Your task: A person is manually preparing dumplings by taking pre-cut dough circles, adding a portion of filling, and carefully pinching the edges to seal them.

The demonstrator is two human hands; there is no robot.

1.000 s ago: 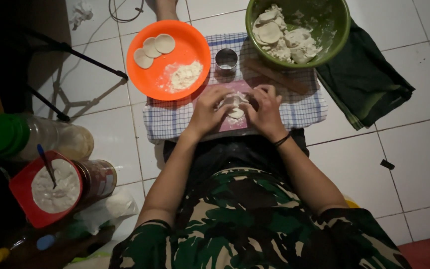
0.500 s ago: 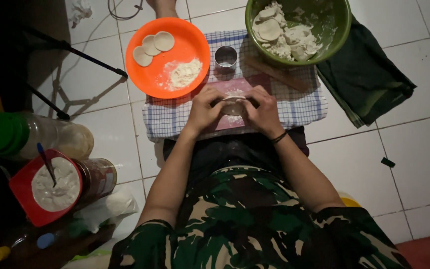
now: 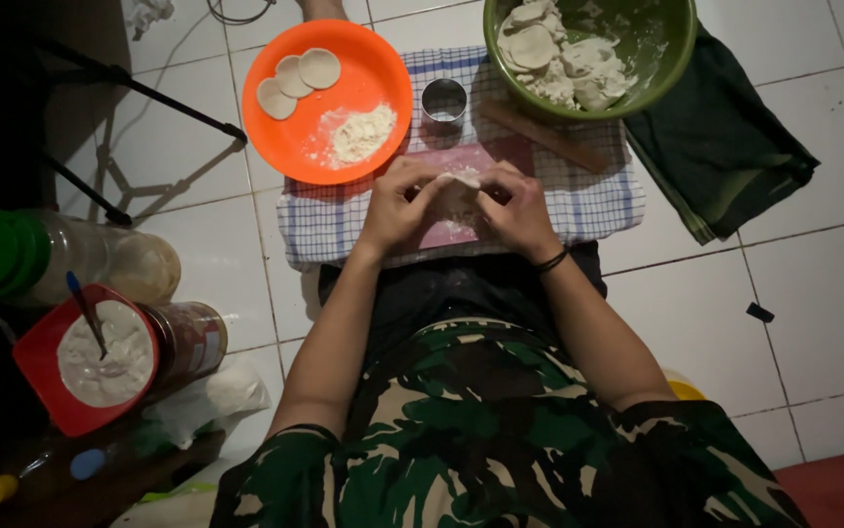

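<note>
Both of my hands meet over a pink board [image 3: 446, 233] on a blue-checked cloth [image 3: 329, 223]. My left hand [image 3: 400, 205] and my right hand [image 3: 512, 207] pinch a piece of white dough [image 3: 458, 193] between their fingertips. Just beyond the hands stands a small metal ring cutter [image 3: 444, 100]. An orange plate [image 3: 297, 140] at the upper left carries three dough discs [image 3: 295, 75] and a heap of flour [image 3: 361, 133]. A green bowl [image 3: 665, 61] at the upper right holds dough scraps. A wooden rolling pin [image 3: 549, 137] lies beside the bowl.
A dark green cloth [image 3: 720, 147] lies right of the bowl on white floor tiles. At the left stand a red tub of white filling with a spoon [image 3: 94, 352], a brown jar [image 3: 189, 337] and a clear bottle with a green lid [image 3: 45, 256]. Dark tripod legs [image 3: 129, 93] cross the upper left.
My hands have stayed over the pink board, fingers working the dough piece; the view has shifted slightly.
</note>
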